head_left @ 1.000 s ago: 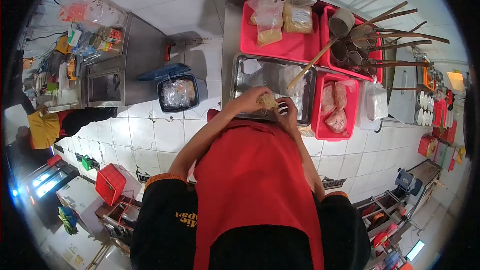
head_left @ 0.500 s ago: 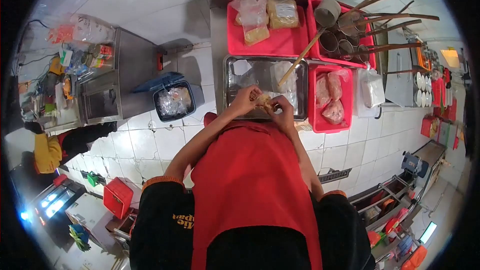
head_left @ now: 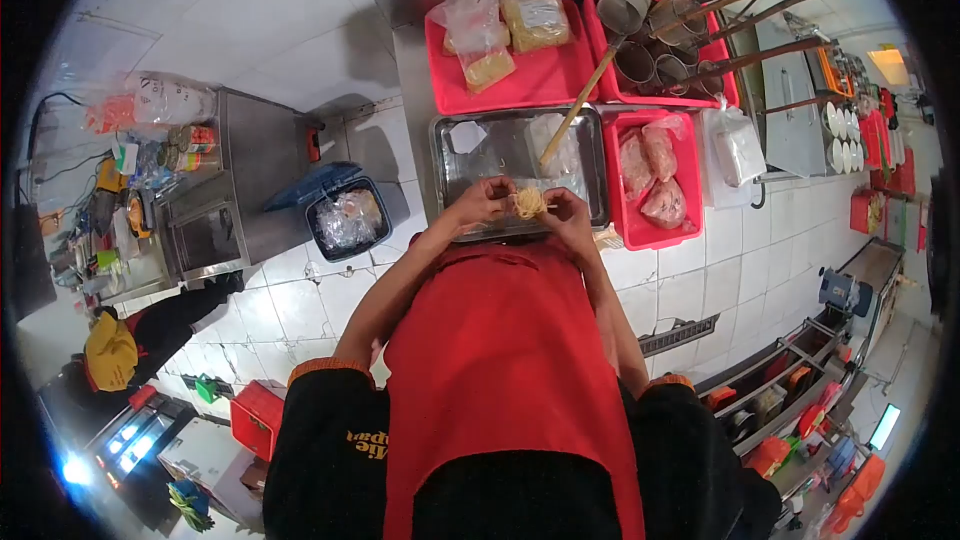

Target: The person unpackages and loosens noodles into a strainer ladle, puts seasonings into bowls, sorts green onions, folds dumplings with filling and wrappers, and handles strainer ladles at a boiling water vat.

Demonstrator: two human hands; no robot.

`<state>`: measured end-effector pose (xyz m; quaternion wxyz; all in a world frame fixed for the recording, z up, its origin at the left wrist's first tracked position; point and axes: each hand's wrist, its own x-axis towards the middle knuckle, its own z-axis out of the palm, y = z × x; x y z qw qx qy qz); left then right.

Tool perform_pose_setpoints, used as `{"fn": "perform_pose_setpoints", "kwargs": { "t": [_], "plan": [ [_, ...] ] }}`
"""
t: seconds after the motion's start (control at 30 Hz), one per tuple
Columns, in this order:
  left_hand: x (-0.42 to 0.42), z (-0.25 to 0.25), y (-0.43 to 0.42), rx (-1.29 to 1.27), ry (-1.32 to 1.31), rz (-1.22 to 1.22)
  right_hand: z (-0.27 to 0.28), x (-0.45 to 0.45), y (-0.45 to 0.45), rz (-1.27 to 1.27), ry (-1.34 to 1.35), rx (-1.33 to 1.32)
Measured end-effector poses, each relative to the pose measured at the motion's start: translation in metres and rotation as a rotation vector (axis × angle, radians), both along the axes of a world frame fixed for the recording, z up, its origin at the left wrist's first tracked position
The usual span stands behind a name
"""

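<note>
A small nest of pale yellow noodles [head_left: 529,203] is held up over the near edge of a metal tray [head_left: 440,165]. My left hand [head_left: 482,204] pinches its left side with bent fingers. Curled round the right side, my right hand [head_left: 567,216] grips the same noodles. Under and beyond the hands, the tray holds a white sheet [head_left: 467,137] and a clear plastic bag [head_left: 557,150]. A long wooden handle [head_left: 580,105] slants down over the tray from the strainers behind it.
A pink tray [head_left: 545,75] with bagged noodles [head_left: 537,20] stands behind. Long-handled strainers [head_left: 635,62] fill a pink basket [head_left: 592,0] at the back right. Bagged meat [head_left: 662,202] lies in another pink tray [head_left: 612,135]. A lidded bin [head_left: 348,210] stands left; another person [head_left: 112,350] is farther off.
The noodles have turned between my fingers and now show as a rounder nest. My hands stay close together around them. The whole view has shifted slightly.
</note>
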<state>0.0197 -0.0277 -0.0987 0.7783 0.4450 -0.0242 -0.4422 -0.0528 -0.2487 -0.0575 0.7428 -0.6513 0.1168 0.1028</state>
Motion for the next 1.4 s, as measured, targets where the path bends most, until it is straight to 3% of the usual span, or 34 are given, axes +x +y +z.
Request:
{"fn": "perform_pose_setpoints", "kwargs": {
  "t": [0.03, 0.07, 0.1, 0.2, 0.27, 0.33, 0.4, 0.5, 0.57, 0.63, 0.7, 0.8, 0.9, 1.0, 1.1, 1.17, 1.3, 1.37, 1.4],
  "plan": [
    [0.003, 0.009, 0.002, 0.267, -0.264, -0.046, 0.007, 0.0, 0.0, -0.006, 0.001, 0.0],
    [0.005, 0.012, 0.002, 0.533, -0.529, -0.09, 0.018, 0.003, -0.001, 0.052, -0.163, -0.243],
    [0.004, 0.015, 0.0, 0.532, -0.527, -0.091, 0.027, 0.003, 0.0, 0.114, -0.324, -0.486],
    [0.001, 0.022, -0.007, 0.534, -0.641, -0.07, 0.026, 0.003, 0.003, 0.031, -0.304, -0.569],
    [0.001, 0.036, -0.01, 0.417, -0.3, -0.069, -0.007, -0.002, -0.008, 0.027, -0.253, -0.617],
    [-0.005, 0.012, -0.016, 0.368, -0.38, -0.026, -0.01, -0.002, -0.009, 0.025, -0.202, -0.662],
    [-0.009, 0.003, -0.015, 0.322, -0.455, 0.016, 0.02, -0.001, 0.004, 0.013, -0.117, -0.368],
    [-0.009, 0.003, -0.012, 0.436, -0.473, -0.099, 0.015, 0.002, 0.006, -0.039, -0.111, -0.381],
    [-0.011, 0.001, -0.008, 0.15, -0.256, -0.051, 0.016, 0.006, 0.001, -0.007, -0.077, -0.412],
    [-0.009, -0.003, -0.003, 0.135, -0.166, -0.052, 0.013, 0.008, -0.003, 0.031, -0.046, -0.439],
    [-0.009, 0.0, -0.004, 0.12, -0.075, -0.053, -0.004, 0.005, -0.007, 0.006, -0.128, -0.152],
    [-0.009, 0.012, -0.016, 0.275, -0.244, 0.104, -0.011, 0.002, -0.011, 0.008, -0.055, 0.043],
    [-0.006, 0.012, -0.019, 0.205, -0.369, 0.02, -0.002, 0.003, -0.011, 0.057, -0.052, 0.015],
    [-0.005, 0.016, -0.02, 0.356, -0.389, 0.054, 0.017, 0.006, -0.004, 0.006, -0.029, 0.049],
    [0.0, 0.017, -0.017, 0.321, -0.167, 0.078, -0.009, 0.006, -0.006, 0.069, -0.017, -0.085],
    [0.004, 0.02, -0.015, 0.662, -0.585, 0.03, -0.009, 0.004, -0.007, 0.075, -0.03, -0.135],
    [0.007, 0.013, -0.014, 0.595, -0.611, 0.124, 0.004, 0.007, -0.007, 0.082, -0.054, -0.297],
    [0.004, 0.018, -0.018, 0.275, -0.183, 0.178, -0.002, 0.009, -0.011, 0.044, -0.015, -0.141],
    [0.004, 0.013, -0.018, 0.275, -0.185, 0.176, -0.004, 0.011, -0.013, 0.009, 0.019, 0.015]
  ]
}}
